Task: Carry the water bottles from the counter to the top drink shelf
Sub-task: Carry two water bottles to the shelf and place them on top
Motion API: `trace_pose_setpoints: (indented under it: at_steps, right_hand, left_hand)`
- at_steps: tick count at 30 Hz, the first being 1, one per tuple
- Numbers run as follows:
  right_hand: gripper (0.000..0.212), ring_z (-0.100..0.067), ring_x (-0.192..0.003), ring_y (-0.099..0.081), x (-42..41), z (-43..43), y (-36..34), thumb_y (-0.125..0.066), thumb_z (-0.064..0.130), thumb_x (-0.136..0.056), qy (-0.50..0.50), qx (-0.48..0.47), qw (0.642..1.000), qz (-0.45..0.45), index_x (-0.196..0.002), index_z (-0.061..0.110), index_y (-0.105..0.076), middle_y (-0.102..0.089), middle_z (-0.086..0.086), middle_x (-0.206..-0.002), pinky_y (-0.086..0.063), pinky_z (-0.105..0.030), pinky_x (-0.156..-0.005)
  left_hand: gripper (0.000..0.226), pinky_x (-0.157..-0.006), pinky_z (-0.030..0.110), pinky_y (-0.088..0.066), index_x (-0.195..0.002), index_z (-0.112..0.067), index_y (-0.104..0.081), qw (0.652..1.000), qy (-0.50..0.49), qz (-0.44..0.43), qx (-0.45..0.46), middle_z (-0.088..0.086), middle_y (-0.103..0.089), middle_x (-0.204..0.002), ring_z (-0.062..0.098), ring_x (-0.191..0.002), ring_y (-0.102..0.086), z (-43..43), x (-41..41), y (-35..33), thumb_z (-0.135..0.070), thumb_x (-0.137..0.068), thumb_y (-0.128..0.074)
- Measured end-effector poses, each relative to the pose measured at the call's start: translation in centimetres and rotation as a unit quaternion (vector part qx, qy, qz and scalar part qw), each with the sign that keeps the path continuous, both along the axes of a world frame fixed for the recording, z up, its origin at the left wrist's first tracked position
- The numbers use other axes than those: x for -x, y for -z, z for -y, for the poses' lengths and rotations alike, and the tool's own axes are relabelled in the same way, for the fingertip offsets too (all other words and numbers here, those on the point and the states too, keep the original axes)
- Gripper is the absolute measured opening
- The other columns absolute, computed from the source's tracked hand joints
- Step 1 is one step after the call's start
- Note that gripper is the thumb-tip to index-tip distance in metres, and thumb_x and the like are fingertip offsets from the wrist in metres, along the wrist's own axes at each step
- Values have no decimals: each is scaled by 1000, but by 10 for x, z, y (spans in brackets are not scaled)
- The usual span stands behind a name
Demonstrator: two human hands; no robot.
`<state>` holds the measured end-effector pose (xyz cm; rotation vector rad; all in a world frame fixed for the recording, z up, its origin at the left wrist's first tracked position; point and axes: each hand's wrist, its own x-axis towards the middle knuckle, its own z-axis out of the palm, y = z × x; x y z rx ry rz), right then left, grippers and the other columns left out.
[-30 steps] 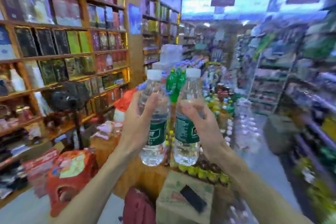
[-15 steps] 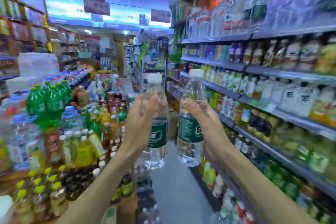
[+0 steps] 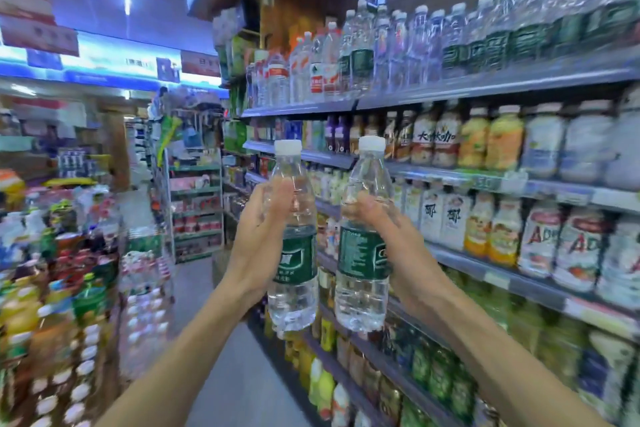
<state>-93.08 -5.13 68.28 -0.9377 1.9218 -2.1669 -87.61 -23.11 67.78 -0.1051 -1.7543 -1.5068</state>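
I hold two clear water bottles with white caps and green labels upright in front of me. My left hand (image 3: 258,243) is wrapped around the left water bottle (image 3: 293,302). My right hand (image 3: 398,253) grips the right water bottle (image 3: 362,298). The two bottles stand side by side, nearly touching. Above and to the right runs the top drink shelf (image 3: 485,88), lined with several similar water bottles (image 3: 460,42). Both held bottles sit well below that shelf, at the height of the second and third shelves.
The shelf unit on the right carries several rows of juice and milk drinks (image 3: 502,225). A floor display of soda and juice bottles (image 3: 52,305) fills the left side. A grey aisle floor (image 3: 221,374) runs between them toward more racks (image 3: 195,211) at the back.
The view has swung right, from the wooden shelves and counter to the drink shelves. The shelves are now closer and the top shelf is in sight. Both hands keep the same grip.
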Motion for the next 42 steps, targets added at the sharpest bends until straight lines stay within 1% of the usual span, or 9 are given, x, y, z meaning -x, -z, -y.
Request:
trace_pose_setpoints:
  at_steps: [4, 8, 12, 17, 20, 24, 29, 33, 42]
  right_hand:
    - [134, -16, -143, -53, 30, -16, -15, -73, 97, -51, 29, 6, 1000, 1, -159, 21, -51, -64, 6, -151, -31, -62, -127]
    - [63, -28, -136, -61, 58, -19, -36, -76, 82, -63, 55, 1, 998, 18, -111, 41, -80, -71, 0, -138, -39, -67, -120]
    - [44, -37, -135, -61, 94, -17, -52, -81, 74, -64, 67, -10, 997, 32, -94, 41, -82, -71, -10, -141, -42, -69, -117]
    - [49, -39, -143, -56, 140, -5, -70, -80, 69, -68, 130, -7, 991, 27, -105, 36, -78, -67, -9, -147, -40, -68, -119]
    - [43, -34, -135, -60, 170, 5, -80, -79, 68, -70, 170, -1, 985, 13, -100, 38, -81, -70, -7, -140, -40, -65, -120]
    - [39, -23, -90, -73, 213, 15, -105, -66, 50, -97, 220, -14, 975, -24, -118, 19, -76, -82, -5, -101, -58, -43, -88]
    - [30, -18, -71, -70, 254, 24, -147, -62, 43, -100, 282, -2, 957, -70, -108, 15, -71, -75, -6, -89, -60, -32, -64]
    - [25, -20, -75, -68, 279, 22, -190, -62, 46, -103, 319, -8, 939, -126, -106, 22, -68, -70, -2, -83, -59, -37, -73]
    - [26, -20, -80, -72, 318, -2, -281, -61, 40, -108, 363, -6, 905, -222, -112, 15, -66, -72, -2, -85, -66, -42, -83]
  left_hand:
    - [78, -99, 19, -44, -143, -24, -64, 999, 52, -2, 10, -10, -72, -137, -2, -123, -66, -9, 52, -14, -82, -93, -47]
    - [104, -126, 50, -31, -150, -29, -59, 995, 98, -13, -26, -1, -58, -158, 18, -148, -51, -15, 98, -25, -99, -73, -51]
    - [104, -121, 66, -36, -143, -31, -66, 984, 155, 2, -83, 9, -60, -155, 34, -145, -54, -17, 148, -33, -101, -67, -59]
    - [32, -108, 36, -36, -99, -35, -69, 977, 207, -25, -32, -37, -76, -80, -25, -82, -66, -17, 208, -58, -56, -106, -46]
    - [31, -80, 8, -45, -94, -39, -65, 972, 233, -40, 5, -42, -71, -72, -28, -73, -64, -10, 250, -74, -35, -114, -40]
    - [42, -98, 33, -56, -112, -20, -78, 957, 285, -53, 16, -2, -85, -107, 15, -102, -78, 7, 315, -103, -48, -110, -48]
    - [35, -113, 35, -42, -96, -38, -80, 937, 336, -82, 45, -18, -79, -110, 3, -113, -67, 14, 375, -151, -48, -109, -48]
    - [55, -120, 61, -37, -128, -23, -74, 926, 360, -108, 37, -15, -84, -104, 4, -107, -75, 10, 413, -190, -64, -104, -48]
    - [40, -109, 66, -49, -96, -35, -79, 895, 419, -153, 0, 3, -84, -110, 33, -114, -75, -16, 478, -275, -72, -90, -63]
